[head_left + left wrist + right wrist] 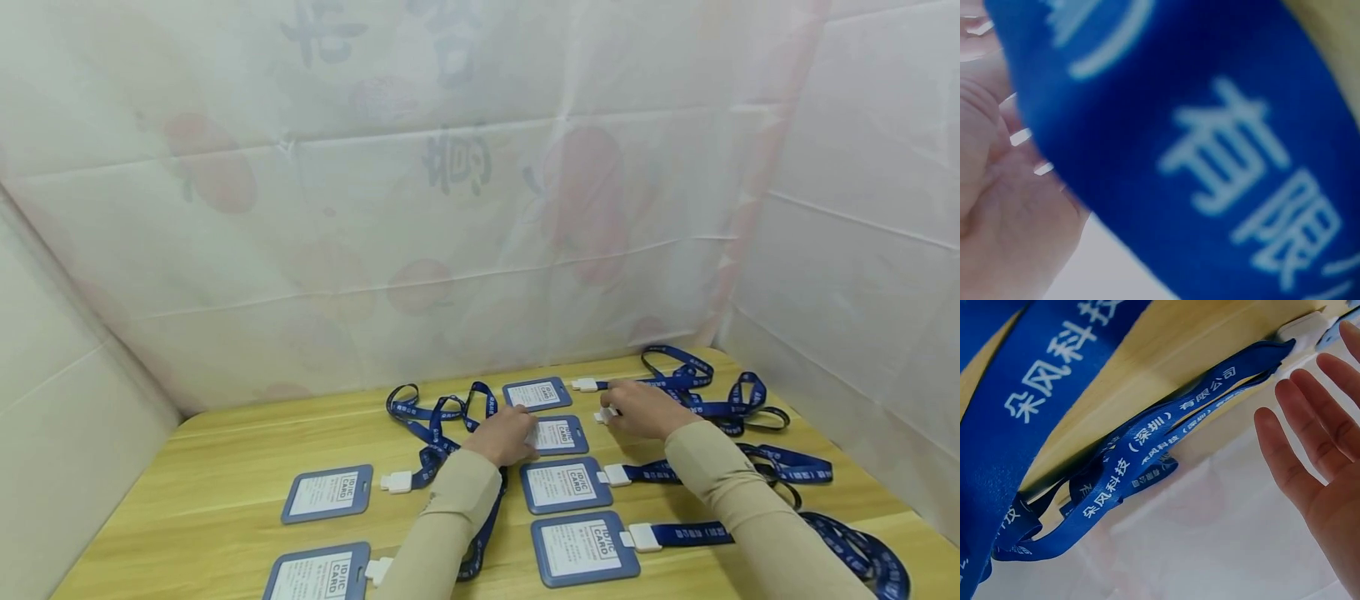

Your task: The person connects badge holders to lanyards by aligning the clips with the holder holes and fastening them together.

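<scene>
In the head view my left hand (506,435) holds the left edge of a blue ID card holder (564,435), second from the back in the middle column. My right hand (647,410), just right of it, pinches the white clip (602,416) of a blue lanyard (723,409). A small gap separates this clip from the holder. The right wrist view shows several extended fingers (1297,434), with the thumb out of frame. A blue strap (1197,125) hides much of the left palm (1016,212) in the left wrist view.
Around the hands lie a back card holder (537,393), two front holders (534,487) (537,546), and two left holders (288,504) (360,575). Loose lanyards (787,462) (438,421) spread over the wooden table (187,492). A white cloth (337,250) hangs behind.
</scene>
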A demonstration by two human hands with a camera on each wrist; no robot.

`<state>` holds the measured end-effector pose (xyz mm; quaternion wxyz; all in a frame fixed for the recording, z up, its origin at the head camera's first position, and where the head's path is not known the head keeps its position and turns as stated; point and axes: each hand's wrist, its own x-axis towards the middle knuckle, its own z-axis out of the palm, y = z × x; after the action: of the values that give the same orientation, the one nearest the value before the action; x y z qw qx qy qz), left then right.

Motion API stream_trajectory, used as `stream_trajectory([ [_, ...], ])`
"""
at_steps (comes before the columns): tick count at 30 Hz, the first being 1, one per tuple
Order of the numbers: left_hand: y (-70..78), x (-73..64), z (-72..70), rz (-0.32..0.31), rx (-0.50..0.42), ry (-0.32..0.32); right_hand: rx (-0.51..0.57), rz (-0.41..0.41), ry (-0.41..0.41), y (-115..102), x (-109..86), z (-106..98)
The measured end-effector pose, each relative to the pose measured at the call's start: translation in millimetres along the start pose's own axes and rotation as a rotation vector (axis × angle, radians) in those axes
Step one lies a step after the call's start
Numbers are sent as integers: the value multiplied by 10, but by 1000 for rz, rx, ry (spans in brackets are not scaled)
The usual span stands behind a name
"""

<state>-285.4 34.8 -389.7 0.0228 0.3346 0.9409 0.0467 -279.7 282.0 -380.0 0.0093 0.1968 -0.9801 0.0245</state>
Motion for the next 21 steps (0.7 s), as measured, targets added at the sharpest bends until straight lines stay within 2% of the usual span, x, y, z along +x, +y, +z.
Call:
stream_trajectory([
  [9,22,17,-5,-49,-33,-33,7,39,-36,12,40,48],
  [14,37,6,-16,-73,-75,-53,-10,32,-31,33,43,85],
  [21,16,7,-8,-60,-75,-32,-21,25,-40,24,56,92],
])
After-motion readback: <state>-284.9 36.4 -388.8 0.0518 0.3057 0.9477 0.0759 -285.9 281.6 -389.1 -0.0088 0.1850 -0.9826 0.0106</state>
